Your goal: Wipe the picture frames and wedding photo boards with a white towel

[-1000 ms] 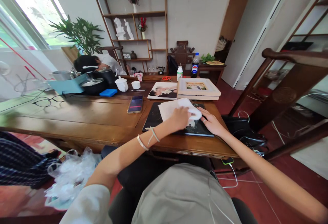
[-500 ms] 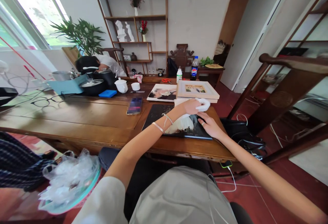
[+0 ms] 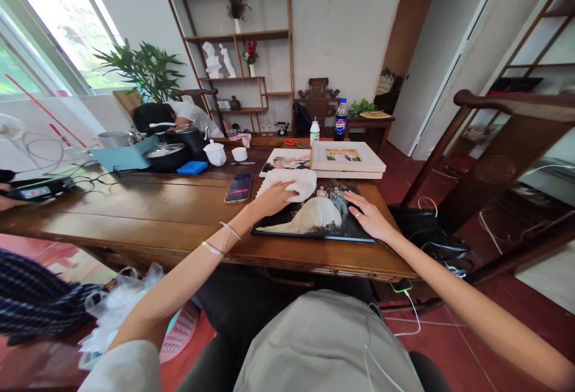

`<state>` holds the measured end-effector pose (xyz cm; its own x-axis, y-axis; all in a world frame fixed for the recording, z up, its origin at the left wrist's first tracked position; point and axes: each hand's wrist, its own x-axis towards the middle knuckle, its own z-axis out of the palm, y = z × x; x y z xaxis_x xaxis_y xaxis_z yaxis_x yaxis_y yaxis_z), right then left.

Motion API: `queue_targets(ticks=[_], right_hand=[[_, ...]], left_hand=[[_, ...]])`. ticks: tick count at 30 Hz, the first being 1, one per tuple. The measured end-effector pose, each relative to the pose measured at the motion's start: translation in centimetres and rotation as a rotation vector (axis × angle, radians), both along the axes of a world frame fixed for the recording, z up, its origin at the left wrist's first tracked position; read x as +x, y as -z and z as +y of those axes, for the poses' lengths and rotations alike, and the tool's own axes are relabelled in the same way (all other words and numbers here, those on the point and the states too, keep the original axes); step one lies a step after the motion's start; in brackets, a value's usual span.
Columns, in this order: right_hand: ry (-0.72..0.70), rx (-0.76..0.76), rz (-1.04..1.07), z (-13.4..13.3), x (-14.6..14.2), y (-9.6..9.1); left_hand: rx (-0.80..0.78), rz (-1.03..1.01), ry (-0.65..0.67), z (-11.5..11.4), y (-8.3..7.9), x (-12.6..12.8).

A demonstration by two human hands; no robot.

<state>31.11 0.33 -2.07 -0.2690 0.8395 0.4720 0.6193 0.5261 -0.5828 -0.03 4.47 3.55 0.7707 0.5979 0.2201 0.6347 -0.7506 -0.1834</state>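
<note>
A dark wedding photo panel (image 3: 314,219) lies flat near the front edge of the wooden table (image 3: 148,212). My left hand (image 3: 272,196) is closed on a crumpled white cloth (image 3: 291,181) over the panel's far left corner. My right hand (image 3: 369,215) lies open and flat on the panel's right side, fingers spread. Just behind the panel sit a white framed picture (image 3: 345,157) on a stack and another photo print (image 3: 281,161).
A phone (image 3: 238,187) lies left of the panel. Further back are pots (image 3: 166,154), a blue box (image 3: 192,167), a white sugar bowl (image 3: 214,152), scissors (image 3: 291,140) and bottles (image 3: 340,119). A person bends over at the far left. A wooden chair (image 3: 503,158) stands at right.
My left hand carried the cloth from the panel's middle to its far edge, then leftward to the far left corner, uncovering the wedding picture. My right hand stayed pressed on the panel.
</note>
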Motion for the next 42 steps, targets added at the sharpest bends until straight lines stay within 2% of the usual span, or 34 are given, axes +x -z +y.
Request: queue_targets(ticks=[2,4,10,12,15,18,22,24,26,28,30,34,38,40,42], right_hand=[[0.001,0.0,-0.001,0.0,0.0,0.0],[-0.001,0.001,-0.005,-0.1,0.0,-0.1],[-0.002,-0.003,-0.017,0.0,0.1,-0.1],[-0.004,-0.001,-0.024,0.0,0.1,-0.1],[-0.002,-0.006,-0.028,0.0,0.1,-0.2],[-0.003,-0.006,-0.022,-0.1,0.1,-0.2],[-0.008,0.0,-0.022,-0.1,0.1,-0.1],[-0.002,0.005,-0.025,0.0,0.1,0.0],[0.002,0.009,-0.031,0.1,0.1,0.1],[0.002,0.008,-0.039,0.2,0.1,0.2],[0.003,0.007,-0.046,0.2,0.1,0.2],[0.008,-0.002,-0.048,0.1,0.1,0.1],[0.008,-0.014,-0.04,0.1,0.1,0.0],[0.008,-0.014,-0.038,0.1,0.1,0.0],[0.01,-0.009,-0.044,0.1,0.1,0.1]], left_hand=[[-0.028,0.024,-0.013,-0.7,0.1,-0.3],[-0.058,0.042,-0.011,-2.4,0.1,-0.2],[-0.043,0.051,0.138,-11.1,-0.1,0.5],[-0.038,0.04,0.149,-12.5,-0.1,0.5],[-0.064,0.024,0.067,-11.4,0.0,0.1],[-0.094,0.027,-0.018,-7.2,-0.1,-0.6],[-0.072,0.02,-0.025,-1.0,0.0,-1.8],[-0.038,0.0,-0.025,0.9,0.3,-2.2],[-0.019,-0.013,-0.016,1.7,0.4,-2.5],[-0.023,-0.014,-0.015,1.3,0.4,-2.6],[-0.05,0.004,-0.024,-0.1,0.4,-2.7],[-0.117,0.058,-0.014,-5.3,0.2,-2.6],[-0.157,0.041,0.049,-10.2,0.0,-2.3],[-0.164,0.006,0.073,-11.0,0.0,-2.2],[-0.144,-0.041,0.069,-10.2,0.2,-2.2]])
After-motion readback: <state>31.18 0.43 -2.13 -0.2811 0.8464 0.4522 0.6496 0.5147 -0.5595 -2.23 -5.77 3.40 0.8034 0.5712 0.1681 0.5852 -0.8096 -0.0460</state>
